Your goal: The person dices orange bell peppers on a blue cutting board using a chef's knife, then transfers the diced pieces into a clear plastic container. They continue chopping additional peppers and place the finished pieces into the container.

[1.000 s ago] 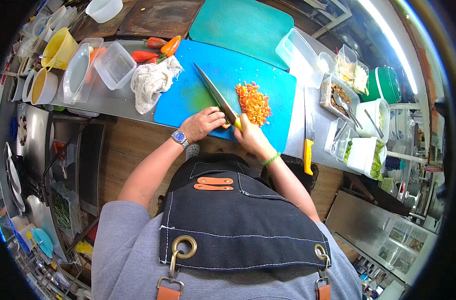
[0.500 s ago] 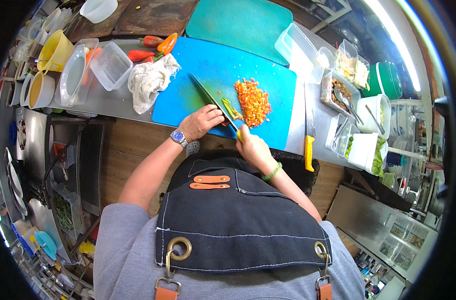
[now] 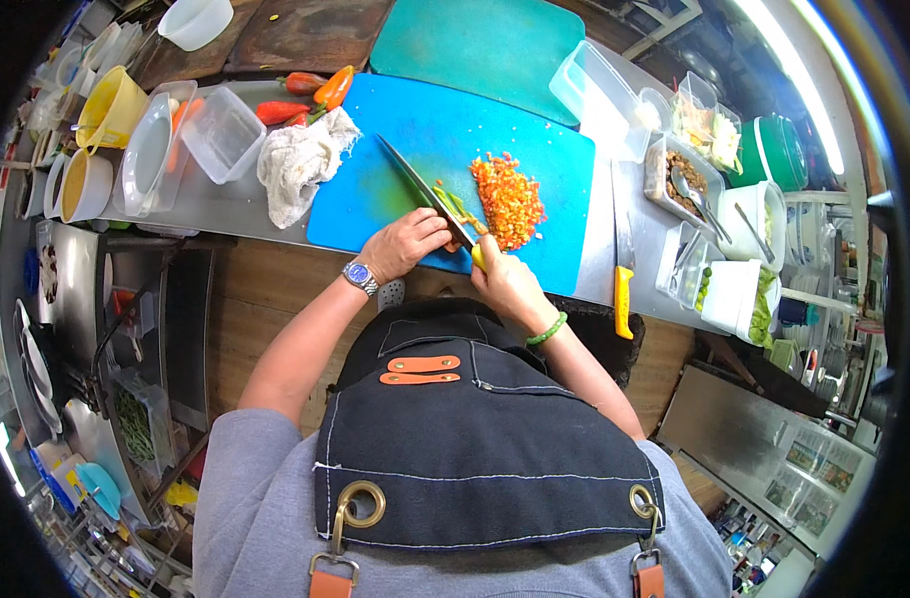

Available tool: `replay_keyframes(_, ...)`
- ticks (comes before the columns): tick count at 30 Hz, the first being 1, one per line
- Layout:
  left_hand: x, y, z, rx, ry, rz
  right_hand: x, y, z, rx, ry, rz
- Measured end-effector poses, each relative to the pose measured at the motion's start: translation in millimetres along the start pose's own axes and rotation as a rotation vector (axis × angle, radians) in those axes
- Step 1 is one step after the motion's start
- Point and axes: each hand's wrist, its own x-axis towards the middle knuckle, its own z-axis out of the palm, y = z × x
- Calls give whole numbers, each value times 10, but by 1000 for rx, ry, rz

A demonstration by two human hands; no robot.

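My right hand [image 3: 512, 287] is wrapped round the yellow handle of a kitchen knife [image 3: 411, 175], whose long blade slants up and left across the blue cutting board [image 3: 355, 189]. Curled fingers of my left hand [image 3: 407, 245] press down beside the blade at the board's near edge. They pinch a pepper piece [image 3: 451, 245], mostly hidden, with a little red-orange showing at the fingertips. Just right of the blade lie green pepper strips [image 3: 457, 206]. Farther right is a heap of finely diced red and orange pepper [image 3: 507, 201].
A crumpled white cloth [image 3: 301, 164] overlaps the board's left edge, with whole peppers [image 3: 332, 90] behind it. Another yellow-handled knife [image 3: 623, 289] lies to the right. Beyond stand food containers [image 3: 682, 179]. A green board [image 3: 475, 50] lies behind, and a clear plastic tub [image 3: 223, 135] stands left.
The knife's handle end and my right hand have shifted slightly, and the blade sits a little differently against the green strips. My left hand stays nearly in place.
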Motion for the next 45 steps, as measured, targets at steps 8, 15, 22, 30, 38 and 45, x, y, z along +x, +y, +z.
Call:
replay_keyframes(8,-28,21,-25,40,-36,11,476,45,26,165,53,-86)
replay_keyframes(15,-48,22,-8,31,-35,-19,-38,-101,-41,-62,11,14)
replay_keyframes(22,-31,41,3,45,7,-23,-798,211,-182,-87,-112,83)
replay_keyframes(30,-52,34,17,58,5,-18,-1627,402,-605,-91,-234,188)
replay_keyframes(38,1,58,-21,19,59,-2,-1458,97,-598,-114,-151,81)
replay_keyframes(45,20,70,-11,-36,68,-11,-1153,63,-333,-151,-111,80)
